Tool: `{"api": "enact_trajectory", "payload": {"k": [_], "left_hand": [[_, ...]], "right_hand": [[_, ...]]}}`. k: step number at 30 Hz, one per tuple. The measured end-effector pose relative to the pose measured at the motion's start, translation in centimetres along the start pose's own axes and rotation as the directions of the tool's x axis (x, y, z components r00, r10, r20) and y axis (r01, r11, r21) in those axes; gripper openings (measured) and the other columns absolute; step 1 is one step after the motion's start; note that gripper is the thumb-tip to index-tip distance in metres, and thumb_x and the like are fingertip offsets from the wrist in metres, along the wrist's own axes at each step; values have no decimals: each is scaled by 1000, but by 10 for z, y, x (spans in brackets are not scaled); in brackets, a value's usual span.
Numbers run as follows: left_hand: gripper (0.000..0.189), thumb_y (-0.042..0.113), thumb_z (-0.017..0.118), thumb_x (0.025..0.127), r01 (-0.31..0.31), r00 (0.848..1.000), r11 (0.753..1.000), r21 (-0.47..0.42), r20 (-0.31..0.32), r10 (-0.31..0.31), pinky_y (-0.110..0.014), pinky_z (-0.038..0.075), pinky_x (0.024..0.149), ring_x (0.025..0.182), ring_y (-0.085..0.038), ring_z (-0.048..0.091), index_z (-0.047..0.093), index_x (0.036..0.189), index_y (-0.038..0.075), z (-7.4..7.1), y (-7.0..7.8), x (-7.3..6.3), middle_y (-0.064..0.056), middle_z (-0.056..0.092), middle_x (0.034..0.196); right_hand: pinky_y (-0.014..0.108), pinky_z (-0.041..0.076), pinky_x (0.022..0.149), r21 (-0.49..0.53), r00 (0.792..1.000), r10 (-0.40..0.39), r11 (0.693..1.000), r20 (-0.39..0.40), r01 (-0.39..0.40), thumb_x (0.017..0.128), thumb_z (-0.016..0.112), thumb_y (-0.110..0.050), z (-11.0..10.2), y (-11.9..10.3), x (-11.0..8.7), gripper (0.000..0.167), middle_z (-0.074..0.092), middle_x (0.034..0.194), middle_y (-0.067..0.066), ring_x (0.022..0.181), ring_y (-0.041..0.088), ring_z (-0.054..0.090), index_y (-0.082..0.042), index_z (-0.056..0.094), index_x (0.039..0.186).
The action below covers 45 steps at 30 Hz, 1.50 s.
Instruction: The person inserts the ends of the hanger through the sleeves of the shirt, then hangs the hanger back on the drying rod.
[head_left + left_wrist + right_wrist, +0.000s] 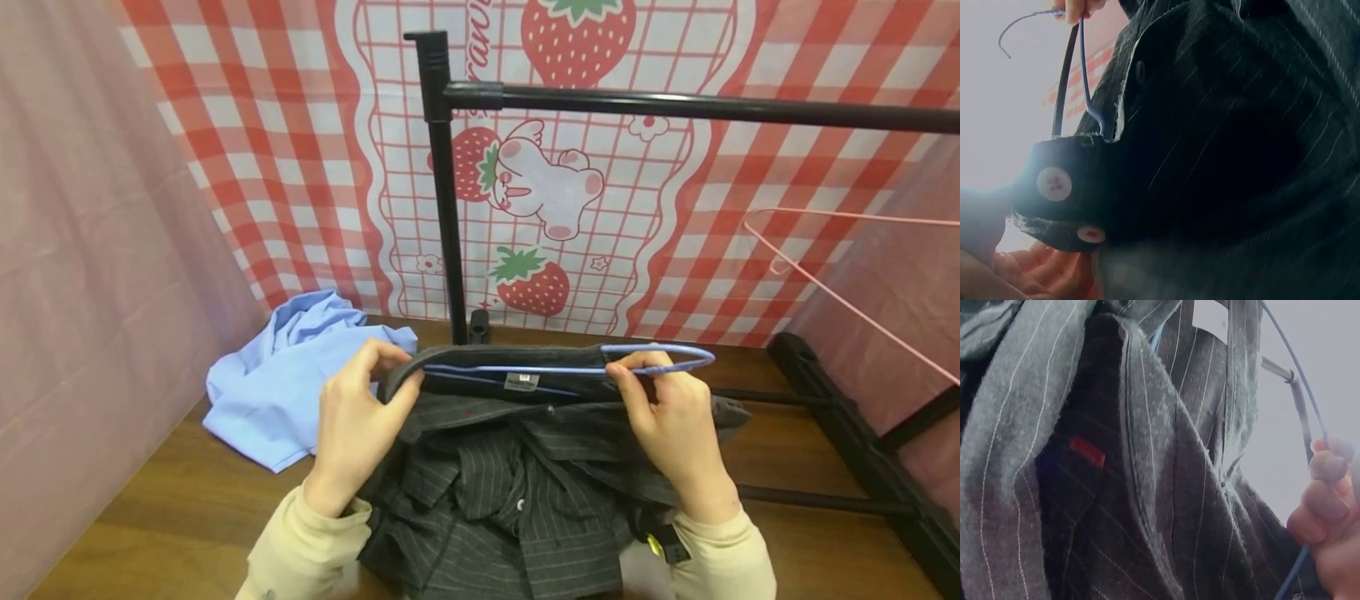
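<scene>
Charcoal pinstripe garment (pixel 465 533), bottom centre of the frame, looks soft, light and pretty floppy, so the firmer-looking top band (pixel 517 356) is probably the spot to grab. Left hand (pixel 363 421) pinches that band; right hand (pixel 675 417) grips the thin blue hanger (pixel 525 369).

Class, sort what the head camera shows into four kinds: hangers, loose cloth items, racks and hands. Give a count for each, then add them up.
Hangers: 2 (blue hanger, pink hanger)
Loose cloth items: 2 (dark striped garment, light blue cloth)
Racks: 1 (black rack)
Hands: 2 (left hand, right hand)
Total: 7
</scene>
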<state>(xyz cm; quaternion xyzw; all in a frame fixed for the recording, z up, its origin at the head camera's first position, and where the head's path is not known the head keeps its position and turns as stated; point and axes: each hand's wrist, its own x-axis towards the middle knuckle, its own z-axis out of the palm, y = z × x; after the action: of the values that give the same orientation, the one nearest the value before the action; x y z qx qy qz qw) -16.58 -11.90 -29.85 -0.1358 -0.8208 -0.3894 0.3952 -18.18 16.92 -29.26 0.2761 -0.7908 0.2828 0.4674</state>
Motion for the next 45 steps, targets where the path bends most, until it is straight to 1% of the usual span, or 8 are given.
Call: {"api": "enact_trajectory", "payload": {"k": [6,11,20,25,29,33,39,45], "left_hand": [[21,5,73,72,-41,999,998,-55,9,41,-26,42,56,63,-7,55,58,87,9,7,5,-3,1,61,70],[21,8,71,77,-14,991,975,-223,126,43,-23,44,58,65,-6,56,54,89,10,16,11,-11,2,60,74],[23,23,64,85,-51,936,967,-250,326,134,-28,46,81,92,-6,56,56,104,14,26,22,-19,5,60,99],[9,16,64,83,-250,954,963,-105,143,263,-26,44,68,74,-9,54,62,91,11,27,19,-18,4,59,80],[14,13,69,77,-338,941,939,59,12,338,-32,37,66,69,-18,47,62,88,7,23,15,-13,-3,53,77],[29,20,69,80,-324,939,943,68,147,312,-38,37,80,90,-24,50,60,105,8,15,9,-8,-7,56,99],[25,29,59,88,-297,870,954,41,423,253,-31,41,85,92,-10,57,62,111,18,10,5,-6,7,63,100],[19,28,65,83,-357,863,932,58,402,305,-23,43,61,65,-5,50,67,99,18,15,4,-10,9,61,80]], "right_hand": [[21,31,50,-7,1000,-3,1000,-30,3,93,45,-41,3,-10,0,44,50,63,1,54,6,38,-2,60,79],[23,33,49,-15,998,-59,998,-38,58,94,44,-39,8,-19,2,44,51,63,1,52,8,40,-2,59,76],[21,33,51,28,999,-26,999,-43,27,94,45,-38,12,-22,1,43,52,62,2,54,7,40,-2,59,76],[18,30,48,67,999,21,998,-28,-19,93,48,-35,10,-19,0,38,45,58,-3,50,6,37,-3,56,74],[16,29,47,99,1000,27,995,-16,-25,93,50,-33,10,-18,0,35,44,58,-5,48,6,36,-4,56,74],[18,30,50,118,1000,5,993,-15,-3,93,48,-37,11,-18,-1,39,48,59,-3,50,9,37,-4,57,74],[16,29,48,161,998,-36,987,42,28,93,46,-38,13,-17,-3,40,51,62,-3,51,4,35,-4,59,78],[15,37,56,168,988,-37,986,150,11,91,52,-34,10,-18,-5,30,57,70,-4,60,1,44,-7,60,84]]}}
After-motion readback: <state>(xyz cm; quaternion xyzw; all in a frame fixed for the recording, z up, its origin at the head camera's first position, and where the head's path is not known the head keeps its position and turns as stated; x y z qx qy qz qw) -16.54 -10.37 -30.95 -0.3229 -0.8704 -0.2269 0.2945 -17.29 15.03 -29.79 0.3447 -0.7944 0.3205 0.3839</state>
